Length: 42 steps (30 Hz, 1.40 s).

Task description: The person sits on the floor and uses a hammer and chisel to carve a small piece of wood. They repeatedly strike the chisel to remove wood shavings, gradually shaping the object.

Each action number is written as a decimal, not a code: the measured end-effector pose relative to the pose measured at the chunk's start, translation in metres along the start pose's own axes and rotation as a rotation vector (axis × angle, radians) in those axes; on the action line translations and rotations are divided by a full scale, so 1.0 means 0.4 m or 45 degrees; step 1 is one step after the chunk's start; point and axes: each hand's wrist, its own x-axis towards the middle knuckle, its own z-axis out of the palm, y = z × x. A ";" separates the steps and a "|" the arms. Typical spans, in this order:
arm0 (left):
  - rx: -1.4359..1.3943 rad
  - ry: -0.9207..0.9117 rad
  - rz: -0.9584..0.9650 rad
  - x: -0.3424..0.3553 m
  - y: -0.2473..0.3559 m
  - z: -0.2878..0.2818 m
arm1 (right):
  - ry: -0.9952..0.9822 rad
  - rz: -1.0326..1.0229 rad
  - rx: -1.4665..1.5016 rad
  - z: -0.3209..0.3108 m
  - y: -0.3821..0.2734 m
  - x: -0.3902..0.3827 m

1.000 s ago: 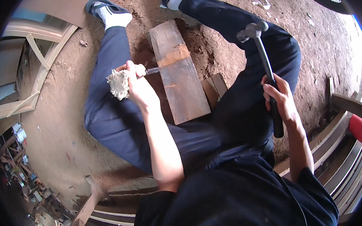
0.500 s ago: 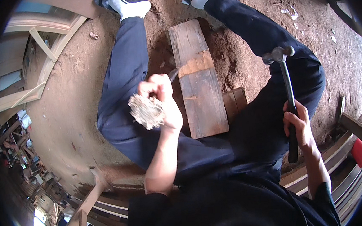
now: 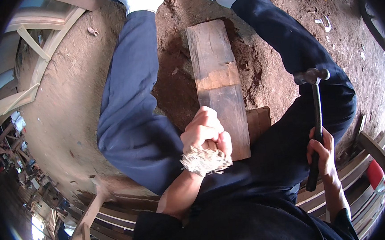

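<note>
My left hand (image 3: 205, 130) is closed around a chisel, its frayed, mushroomed wooden handle end (image 3: 206, 160) facing up toward me. The blade is hidden behind the fist. Below that hand lies a long wooden board (image 3: 222, 104), dark brown with a paler, freshly exposed band across its middle; whether the chisel touches it I cannot tell. Over my right thigh, my right hand (image 3: 322, 153) grips the black handle of a hammer (image 3: 314, 78) low down. The hammer's metal head points away from me.
A smaller wood block (image 3: 259, 123) sits against the board's right side. My legs (image 3: 130, 93) spread around both on the dirt floor (image 3: 68, 128). Pale wooden frames (image 3: 41, 68) stand at the left. Slatted timber (image 3: 352, 175) and a red object (image 3: 375, 174) are at the lower right.
My left hand has moved right and nearer to me with the chisel, over the board's near half. The blade tip seen before is now hidden. The hammer appears slightly farther right and lower.
</note>
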 end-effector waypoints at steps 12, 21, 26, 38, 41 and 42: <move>0.054 0.093 0.011 0.021 -0.041 0.016 | 0.050 0.037 -0.123 0.013 -0.015 0.003; 0.021 0.137 -0.038 0.024 -0.039 0.008 | 0.041 0.034 -0.103 0.008 -0.007 0.008; 0.009 0.161 -0.060 0.021 -0.039 -0.006 | 0.026 0.044 -0.100 0.008 -0.010 0.007; -0.016 0.188 -0.081 0.022 -0.041 -0.012 | 0.040 0.076 -0.147 0.019 -0.027 0.006; -0.027 0.194 -0.100 0.018 -0.043 -0.012 | 0.038 0.058 -0.134 0.017 -0.021 0.007; -0.018 0.195 -0.105 0.017 -0.042 -0.013 | 0.044 0.062 -0.129 0.017 -0.020 0.007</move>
